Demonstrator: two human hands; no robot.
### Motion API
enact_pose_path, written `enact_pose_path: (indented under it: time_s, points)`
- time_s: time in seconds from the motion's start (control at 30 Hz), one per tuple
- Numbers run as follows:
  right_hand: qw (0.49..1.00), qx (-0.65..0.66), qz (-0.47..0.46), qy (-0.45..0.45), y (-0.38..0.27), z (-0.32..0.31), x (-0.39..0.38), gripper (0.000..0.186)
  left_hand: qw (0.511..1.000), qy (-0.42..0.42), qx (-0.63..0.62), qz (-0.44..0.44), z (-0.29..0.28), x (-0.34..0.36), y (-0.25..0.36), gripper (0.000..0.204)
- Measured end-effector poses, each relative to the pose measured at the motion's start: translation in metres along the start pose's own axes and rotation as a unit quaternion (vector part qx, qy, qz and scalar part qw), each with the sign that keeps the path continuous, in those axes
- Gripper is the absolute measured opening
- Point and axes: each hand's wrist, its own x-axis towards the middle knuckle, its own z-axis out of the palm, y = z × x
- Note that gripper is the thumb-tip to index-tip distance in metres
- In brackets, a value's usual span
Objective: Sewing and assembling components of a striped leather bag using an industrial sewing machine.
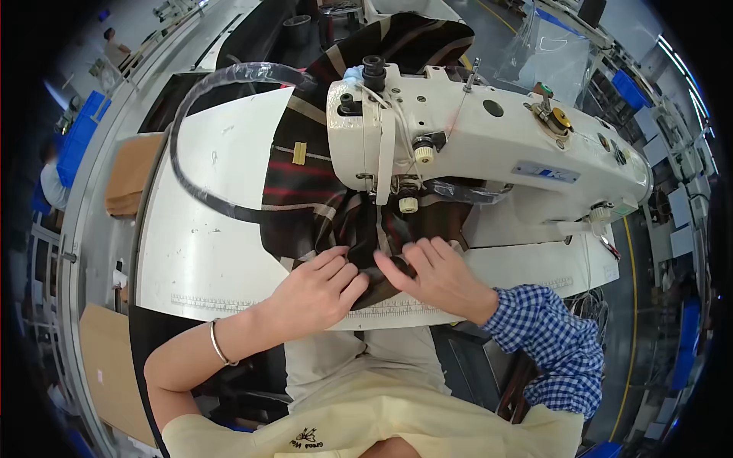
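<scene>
So, I've got the left hand resting on the dark striped fabric, fingers bunched and curled; can't tell if they're actually pinching it. On the right hand, the thumb's splayed away from the bent fingers, over the same cloth. That fabric runs under the white sewing machine and out behind it. Further left, a plastic-wrapped black tube loops over the white tabletop.

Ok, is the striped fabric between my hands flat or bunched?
Bunched up: between the left hand and right hand, the striped fabric shows dark, uneven folds.
</scene>
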Motion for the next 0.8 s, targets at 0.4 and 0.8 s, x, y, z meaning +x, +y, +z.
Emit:
enact_pose_path:
  time_s: [0.4,0.8]
  points:
    - [0.959,0.241,0.146,0.031,0.02,0.008,0.008,0.016,0.999,-0.01,0.018,0.039,-0.004,0.036,-0.031,0.017]
    - [0.981,0.149,0.036,-0.116,0.01,-0.004,0.016,0.014,0.997,-0.045,-0.027,0.061,0.012,0.014,-0.028,0.019]
